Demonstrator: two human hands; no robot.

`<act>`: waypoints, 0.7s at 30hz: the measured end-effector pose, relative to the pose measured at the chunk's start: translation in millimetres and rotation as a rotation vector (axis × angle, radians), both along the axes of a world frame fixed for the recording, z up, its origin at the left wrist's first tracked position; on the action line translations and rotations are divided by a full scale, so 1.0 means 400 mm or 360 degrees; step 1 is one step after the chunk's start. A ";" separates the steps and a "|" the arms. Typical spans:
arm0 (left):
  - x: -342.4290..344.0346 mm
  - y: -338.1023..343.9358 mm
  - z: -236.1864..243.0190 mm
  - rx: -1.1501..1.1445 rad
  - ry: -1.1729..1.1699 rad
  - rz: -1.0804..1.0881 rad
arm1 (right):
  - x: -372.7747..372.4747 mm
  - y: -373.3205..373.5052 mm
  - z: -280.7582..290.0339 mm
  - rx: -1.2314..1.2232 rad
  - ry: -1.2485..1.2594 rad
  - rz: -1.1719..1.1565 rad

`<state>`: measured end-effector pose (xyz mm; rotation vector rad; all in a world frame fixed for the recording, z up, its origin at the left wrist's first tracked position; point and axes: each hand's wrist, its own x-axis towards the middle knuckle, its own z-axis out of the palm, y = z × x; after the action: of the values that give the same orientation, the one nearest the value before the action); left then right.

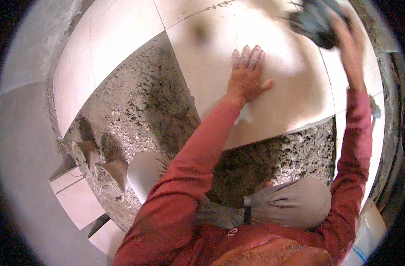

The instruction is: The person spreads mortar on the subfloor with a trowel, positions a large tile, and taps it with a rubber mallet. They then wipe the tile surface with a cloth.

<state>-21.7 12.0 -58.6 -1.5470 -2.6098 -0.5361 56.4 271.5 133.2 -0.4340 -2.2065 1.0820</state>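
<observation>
My left hand point(247, 82) lies flat with spread fingers on a large cream floor tile point(202, 84). Up at the far right, my right hand point(346, 33) has its fingers over a dark grey-blue object point(315, 24). Motion smears both, and I cannot make out the object's kind; it may be cloth-like or a tool. It is over or on the tiles there. Rough grey-brown mortar point(140, 93) borders the tile on its left. More rough mortar point(300, 150) shows between the tile's near edge and my knees.
Laid tiles point(96, 48) run along the far left. Two dirty pails point(111, 177) stand or lean in the mortar left of my knee. Loose tiles point(78, 204) lie at the lower left beside the grey wall point(25, 146). Long dark pieces point(397, 133) line the right side.
</observation>
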 end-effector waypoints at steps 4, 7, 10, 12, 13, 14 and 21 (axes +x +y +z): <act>0.003 -0.001 0.013 -0.0075 0.0001 0.0025 | -0.428 -0.252 -0.062 0.0179 0.0131 0.0662; 0.007 0.002 0.015 0.0056 -0.0559 0.0072 | -0.659 -0.460 -0.175 0.1006 -0.0704 0.0637; 0.010 0.001 0.003 0.0287 -0.0987 0.0194 | -0.731 -0.601 -0.349 0.1387 -0.0199 0.0310; 0.011 -0.001 -0.008 0.0180 -0.0919 0.0178 | -0.769 -0.617 -0.423 0.1352 -0.0289 0.0415; 0.009 -0.005 -0.013 0.0135 -0.0889 0.0172 | -0.781 -0.607 -0.449 0.1382 -0.0153 0.0297; 0.008 -0.009 -0.016 0.0130 -0.0920 0.0180 | -0.792 -0.573 -0.466 0.1356 -0.0114 0.0279; -0.003 -0.002 0.017 -0.0384 -0.0041 -0.0031 | -0.693 -0.106 -0.499 0.0859 -0.0085 -0.0178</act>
<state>-22.9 11.2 -51.8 -1.6409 -2.7681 -0.2504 -220.7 229.0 -66.3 -0.3395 -2.3709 0.3889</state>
